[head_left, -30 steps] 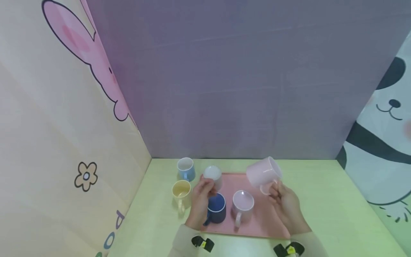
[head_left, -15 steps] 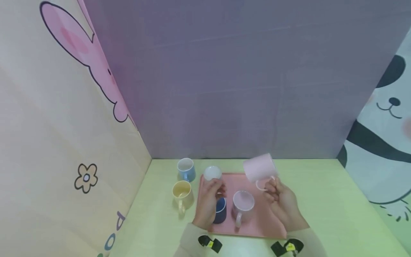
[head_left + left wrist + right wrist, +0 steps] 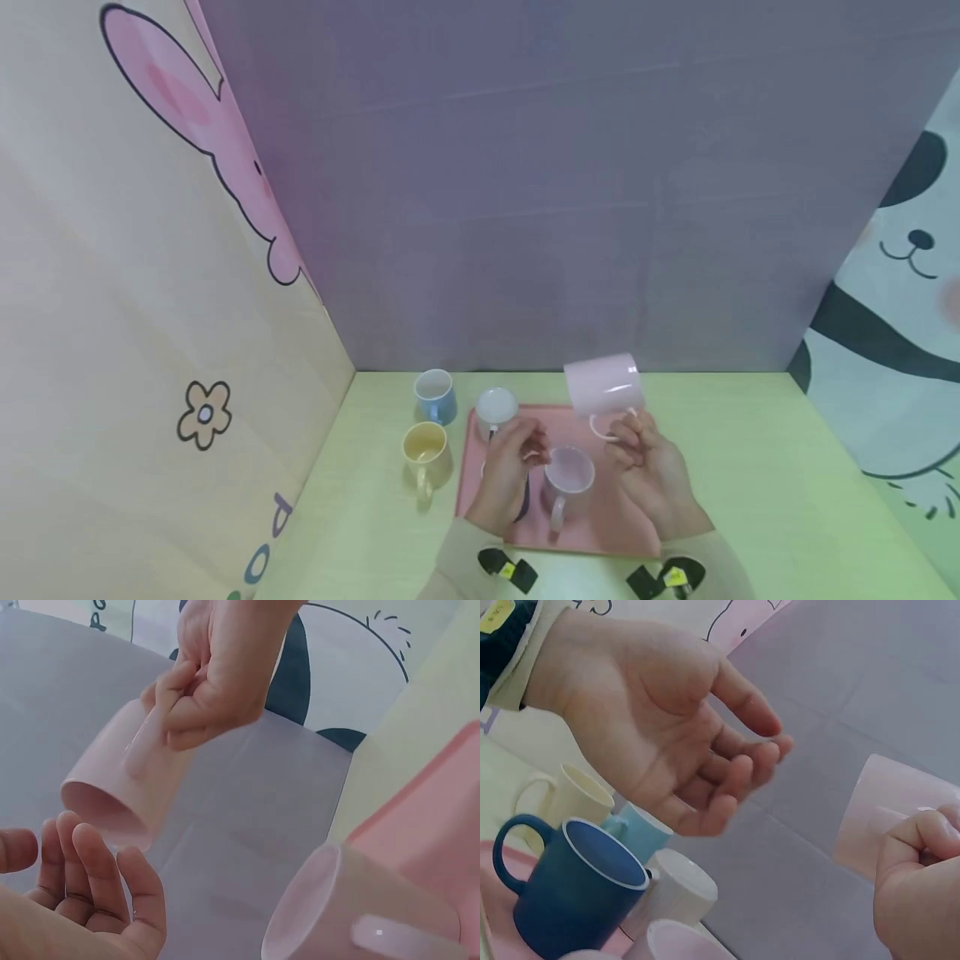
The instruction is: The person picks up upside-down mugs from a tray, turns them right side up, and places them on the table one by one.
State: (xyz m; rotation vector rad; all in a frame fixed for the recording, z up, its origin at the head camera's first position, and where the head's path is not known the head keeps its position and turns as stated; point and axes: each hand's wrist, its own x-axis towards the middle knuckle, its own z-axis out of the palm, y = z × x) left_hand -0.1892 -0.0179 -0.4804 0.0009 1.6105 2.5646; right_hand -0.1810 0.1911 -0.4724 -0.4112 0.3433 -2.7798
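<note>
My right hand [image 3: 660, 483] grips a pale pink mug [image 3: 602, 385] by its handle and holds it on its side above the far part of a pink tray [image 3: 543, 410]. In the left wrist view its mouth faces my left hand [image 3: 97, 900]. That hand hovers over the tray's left half with relaxed, slightly bent fingers and nothing in them. A white mug [image 3: 497, 407] stands upright on the tray beyond it. The dark blue mug [image 3: 581, 892] is mostly hidden under my left hand in the head view. A second pale pink mug [image 3: 568, 482] stands upright between my hands.
Left of the tray, a yellow mug [image 3: 427, 454] and a light blue mug [image 3: 436, 397] stand on the pale table [image 3: 750, 475]. A grey-purple panel [image 3: 495, 208] rises behind the table. Printed cartoon sheets flank both sides.
My left hand has come away from the white mug and moved right, covering the dark blue mug. My right hand has shifted slightly left, with the held pink mug raised and turned more level.
</note>
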